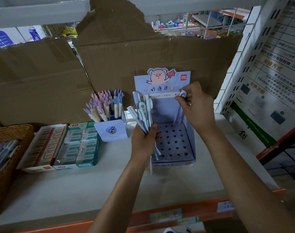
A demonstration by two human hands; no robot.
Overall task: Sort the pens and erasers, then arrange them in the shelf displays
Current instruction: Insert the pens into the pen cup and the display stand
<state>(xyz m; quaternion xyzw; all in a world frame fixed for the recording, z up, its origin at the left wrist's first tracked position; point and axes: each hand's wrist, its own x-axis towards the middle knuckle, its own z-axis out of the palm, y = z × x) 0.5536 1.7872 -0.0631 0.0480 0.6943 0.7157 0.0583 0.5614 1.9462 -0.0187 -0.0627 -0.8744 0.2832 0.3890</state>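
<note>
A bundle of slim plastic pens (142,113), pale blue and white with rounded caps, perhaps six though they overlapped, stood fanned in the left hand (144,140), whose fingers were wrapped round the barrels over the front left of the display box (191,148). At two o'clock from the bundle the right hand (196,105) pinched one lilac pen (179,115) near its cap, fingers closed narrowly on it, the tip slanting down toward the back right of the box. The box was lavender card with a flat base punched in rows of round holes; its upright header card (161,81) showed a pink cartoon pig with a red megaphone, a red "deli" logo, and a strip reading "A532" and "0.35mm". At nine o'clock from the box stood a square lilac holder (111,131) with pens topped by small hand shapes (103,105) in purple, pink and blue. Further along at nine o'clock lay two open cartons of boxed erasers, one red-trimmed (42,147), one teal (80,143), then a woven wicker basket (10,132). Torn brown cardboard (126,52) backed the pale shelf (76,190).
</note>
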